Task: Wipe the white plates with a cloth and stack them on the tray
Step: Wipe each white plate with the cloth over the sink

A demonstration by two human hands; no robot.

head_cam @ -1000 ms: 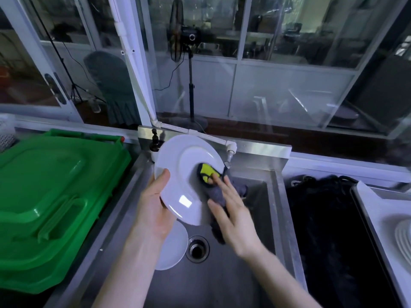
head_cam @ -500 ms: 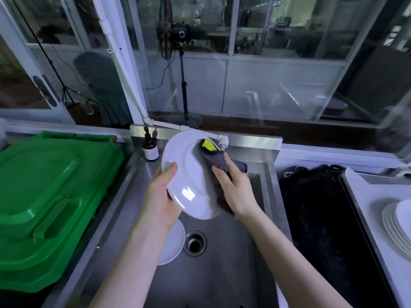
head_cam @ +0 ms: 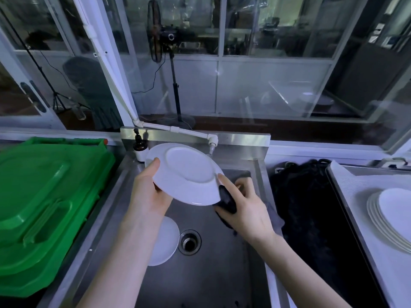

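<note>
A white plate (head_cam: 186, 172) is held over the steel sink (head_cam: 222, 274), turned so its underside faces me. My left hand (head_cam: 151, 192) grips its left rim, thumb on top. My right hand (head_cam: 244, 210) holds a dark grey cloth (head_cam: 226, 200) against the plate's right rim, thumb on the underside. Most of the cloth is hidden under the plate and my palm. Another white plate (head_cam: 163, 241) lies in the sink beside the drain. A stack of several white plates (head_cam: 391, 218) sits on the tray (head_cam: 347, 196) at the right.
A green plastic crate lid (head_cam: 44, 196) fills the left counter. A soap bottle (head_cam: 140, 150) and a white tap pipe (head_cam: 178, 130) stand at the sink's back. A black mat (head_cam: 311, 214) lies between sink and tray. Glass windows rise behind.
The plate has been flipped from face-up to underside-up and tilted flatter. My right hand with the cloth slid from the plate's face to its right rim.
</note>
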